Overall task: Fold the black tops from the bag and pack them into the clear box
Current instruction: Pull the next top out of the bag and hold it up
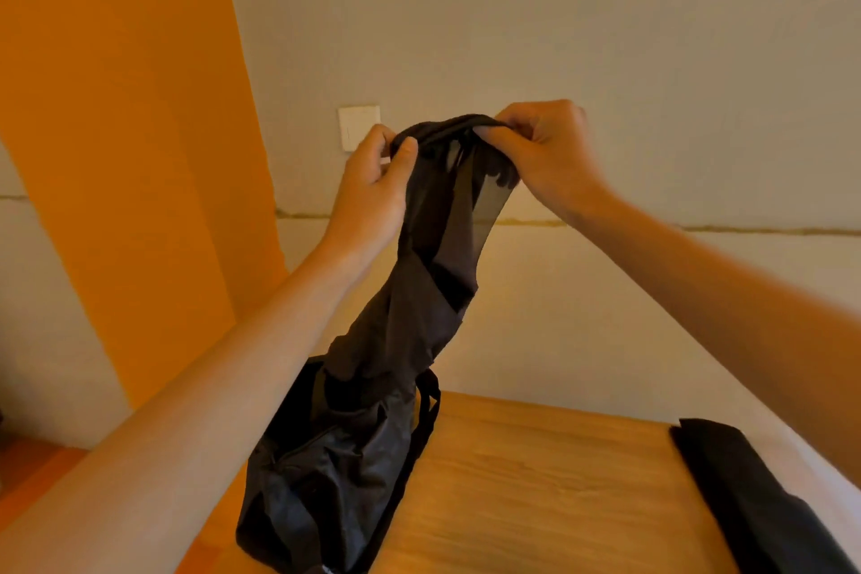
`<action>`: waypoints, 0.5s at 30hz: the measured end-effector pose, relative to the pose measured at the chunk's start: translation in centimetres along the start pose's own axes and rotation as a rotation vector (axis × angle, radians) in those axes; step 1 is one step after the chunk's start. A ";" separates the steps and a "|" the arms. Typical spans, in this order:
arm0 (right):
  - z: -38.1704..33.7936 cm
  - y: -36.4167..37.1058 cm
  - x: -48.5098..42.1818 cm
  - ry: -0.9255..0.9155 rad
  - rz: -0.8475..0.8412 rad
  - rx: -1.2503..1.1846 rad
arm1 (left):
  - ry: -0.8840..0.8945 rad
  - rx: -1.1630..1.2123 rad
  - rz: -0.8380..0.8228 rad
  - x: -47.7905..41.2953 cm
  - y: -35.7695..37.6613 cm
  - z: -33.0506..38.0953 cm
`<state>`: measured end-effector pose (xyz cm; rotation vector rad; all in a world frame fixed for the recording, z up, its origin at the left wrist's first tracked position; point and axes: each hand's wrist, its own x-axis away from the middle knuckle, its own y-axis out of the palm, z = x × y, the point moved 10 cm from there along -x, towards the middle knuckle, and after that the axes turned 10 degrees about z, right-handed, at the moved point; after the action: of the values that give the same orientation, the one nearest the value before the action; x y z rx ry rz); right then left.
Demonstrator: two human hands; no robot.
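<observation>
Both hands are holding a thin, partly sheer black fabric top [419, 294] up before the wall. The left hand [372, 186] is pinching its bunched upper hem between thumb and curled fingers, and the right hand [545, 154] is gripping the same hem, fingers curled in. The limp cloth is hanging down to the mouth of a crinkled, glossy black bag [326, 471] sitting on a grained wooden table [536, 480]. A flat matte black cloth [736, 480] is lying at the table's right edge.

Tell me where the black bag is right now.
In the head view the black bag sits lower centre, at the left edge of the wooden table, directly under the hanging black top.
</observation>
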<state>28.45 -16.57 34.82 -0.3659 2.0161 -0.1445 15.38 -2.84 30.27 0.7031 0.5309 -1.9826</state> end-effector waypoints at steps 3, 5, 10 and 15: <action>-1.7 -2.0 -1.6 -0.046 0.017 0.052 | -0.058 -0.053 -0.140 0.9 3.7 -0.3; -2.0 -3.6 -2.6 -0.047 0.041 0.079 | 0.007 -0.245 -0.134 0.8 5.0 -0.7; -0.2 -9.9 -5.1 0.000 0.203 0.175 | 0.287 -0.567 0.059 -0.8 4.4 1.9; 2.5 -16.0 -6.7 0.071 0.324 0.300 | 0.431 -0.777 0.150 -2.9 4.3 4.3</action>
<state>36.53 -29.49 43.53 0.1580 2.0556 -0.2552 19.17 -5.69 35.08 0.6333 1.3649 -1.3131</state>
